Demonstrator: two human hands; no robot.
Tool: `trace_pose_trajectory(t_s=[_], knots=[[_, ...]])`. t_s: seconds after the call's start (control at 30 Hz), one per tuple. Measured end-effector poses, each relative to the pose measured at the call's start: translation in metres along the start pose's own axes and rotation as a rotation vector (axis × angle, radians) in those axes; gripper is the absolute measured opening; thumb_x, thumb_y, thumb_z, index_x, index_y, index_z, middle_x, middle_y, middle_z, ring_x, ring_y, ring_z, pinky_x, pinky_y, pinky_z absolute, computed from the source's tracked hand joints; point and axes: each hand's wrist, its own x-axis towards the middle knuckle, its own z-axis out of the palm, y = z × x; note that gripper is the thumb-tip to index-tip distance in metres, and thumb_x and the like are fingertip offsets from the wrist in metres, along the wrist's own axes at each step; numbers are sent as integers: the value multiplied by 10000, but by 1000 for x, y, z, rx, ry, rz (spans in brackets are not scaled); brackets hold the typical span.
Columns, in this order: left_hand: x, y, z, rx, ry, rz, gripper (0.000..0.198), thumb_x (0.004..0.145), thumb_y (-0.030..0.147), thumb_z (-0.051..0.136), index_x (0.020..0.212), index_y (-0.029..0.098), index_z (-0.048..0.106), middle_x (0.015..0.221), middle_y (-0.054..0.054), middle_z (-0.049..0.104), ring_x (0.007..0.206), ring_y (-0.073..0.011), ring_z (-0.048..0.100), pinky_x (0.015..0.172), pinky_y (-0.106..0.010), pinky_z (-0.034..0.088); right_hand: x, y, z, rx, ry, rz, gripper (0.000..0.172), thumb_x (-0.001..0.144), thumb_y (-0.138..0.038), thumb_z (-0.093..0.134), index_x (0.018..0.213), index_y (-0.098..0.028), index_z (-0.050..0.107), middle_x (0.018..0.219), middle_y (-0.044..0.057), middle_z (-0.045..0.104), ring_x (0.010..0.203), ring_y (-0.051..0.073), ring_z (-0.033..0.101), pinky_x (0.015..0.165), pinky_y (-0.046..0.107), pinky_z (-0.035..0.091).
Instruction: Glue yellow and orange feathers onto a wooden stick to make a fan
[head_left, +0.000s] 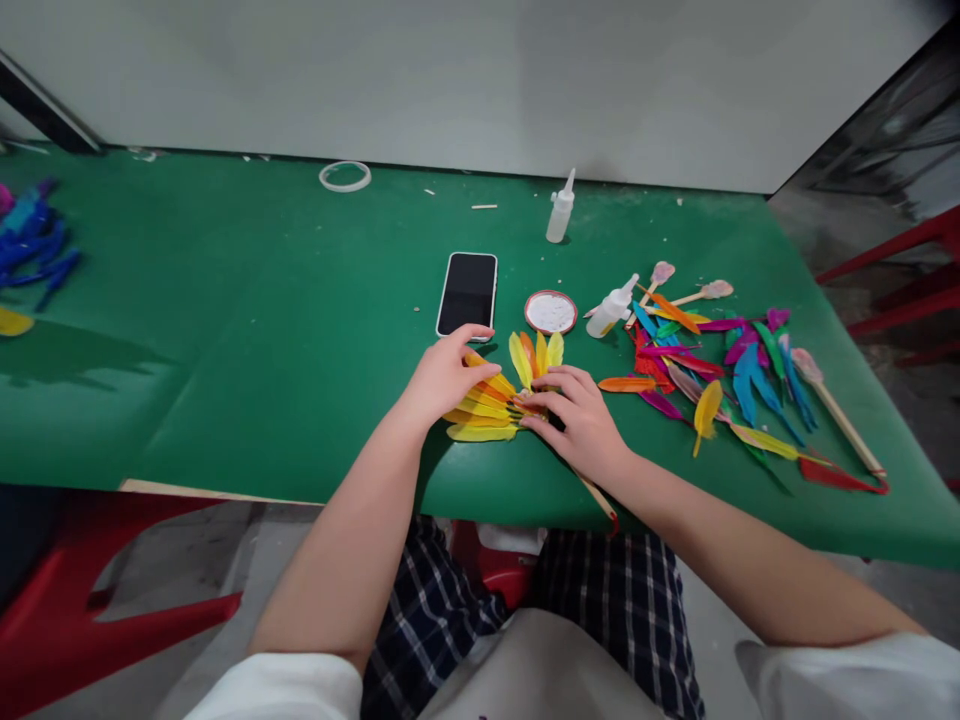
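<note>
Hands (581,420) touch yellow feathers (480,410) on a green table (262,330), pale panel (375,80) behind

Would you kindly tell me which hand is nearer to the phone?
Left. The left hand is at the near edge of the phone; the right hand is farther off, toward the right and closer to the person.

Yellow feathers (480,408) partly behind left hand (448,374)

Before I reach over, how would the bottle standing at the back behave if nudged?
The bottle would probably tip if pushed high: it is tall and narrow. Its round body may roll once down. The cloudy plastic look suggests it is light and squeezable.
</note>
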Motion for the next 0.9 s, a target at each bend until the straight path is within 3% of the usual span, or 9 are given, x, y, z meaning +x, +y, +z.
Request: trace_pose_trajectory(t_s=[0.27, 0.4, 0.67, 0.9], knots=[[-1, -2, -11, -156, -26, -75, 394, 787, 342, 520, 1162, 225, 499, 719, -17, 616, 678, -147, 590, 641, -282, 456, 0, -3, -4, 7, -2, 6, 204, 790, -308, 555, 962, -222, 621, 989, 69, 597, 1036, 226, 470, 912, 426, 405], [-5, 0, -15, -232, -120, -109, 498, 748, 362, 571, 1214, 226, 459, 718, -12, 609, 671, -148, 589, 631, -273, 455, -1, -3, -4, 10, 24, -21, 153, 798, -247, 538, 911, -238, 642, 948, 55, 607, 1014, 217, 475, 895, 416, 415], [-7, 0, -14, -145, -167, -104, 555, 677, 288, 643, 1206, 270, 474, 580, 50, 461, 503, -97, 470, 479, -211, 352, -1, -3, -3, 25, 31, -30, 187, 808, -212, 513, 936, -244, 645, 925, 47, 618, 983, 209, 485, 863, 412, 423], [-10, 2, -17, -103, -166, -96, 559, 675, 287, 643, 1207, 267, 472, 581, 40, 513, 510, -108, 471, 478, -218, 336, -2, 0, -1, 27, 58, -34, 160, 802, -211, 528, 888, -231, 662, 898, 42, 622, 959, 202, 486, 840, 384, 433]])
